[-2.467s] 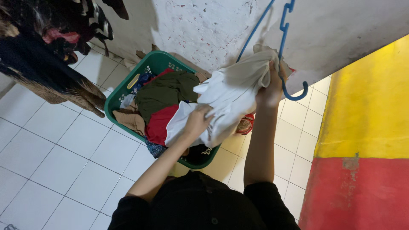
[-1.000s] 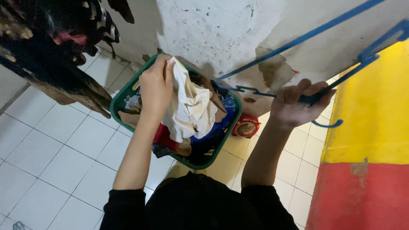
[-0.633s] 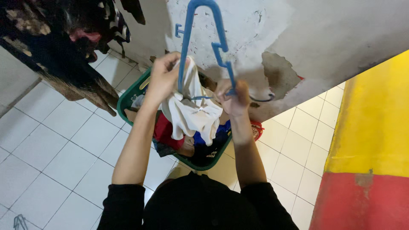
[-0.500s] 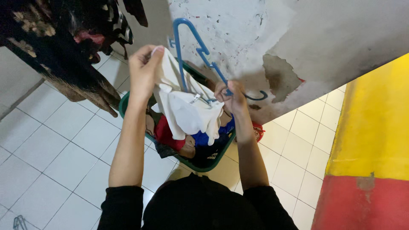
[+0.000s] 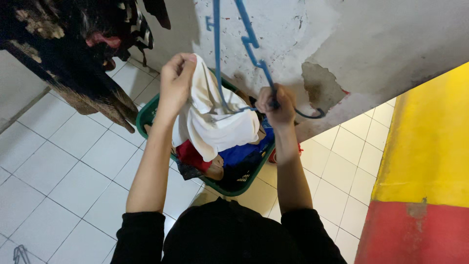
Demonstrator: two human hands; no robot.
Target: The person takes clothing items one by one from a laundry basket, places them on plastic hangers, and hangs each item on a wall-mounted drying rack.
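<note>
White floor tiles (image 5: 63, 166) are spreading out below me, and a scuffed, patchy wall (image 5: 371, 44) is rising ahead, with a yellow and red painted band (image 5: 425, 161) running along on my right. Dark clothes (image 5: 73, 54) are hanging at the upper left.

I am holding up a white garment (image 5: 215, 122) over a green laundry basket (image 5: 146, 115) that is sitting on the floor just in front of me, full of red, blue and dark clothes. My left hand (image 5: 177, 80) is closed, pinching a gathered edge of the cloth at its top, fingers curled tight around the fabric. My right hand (image 5: 276, 105) is curled into a fist around the lower part of a blue plastic hanger (image 5: 254, 54), close to where its hook is curving out to the right.

What matters is how the two are lying against each other. The hanger's long axis is running steeply up and to the left from my right fist, toward the top of the frame, and one of its arms is dropping down into the garment's opening. The cloth is hanging between my two hands, its pinched top lying to the left of the hanger and nearer my left hand, the hanger itself nearer my right.
</note>
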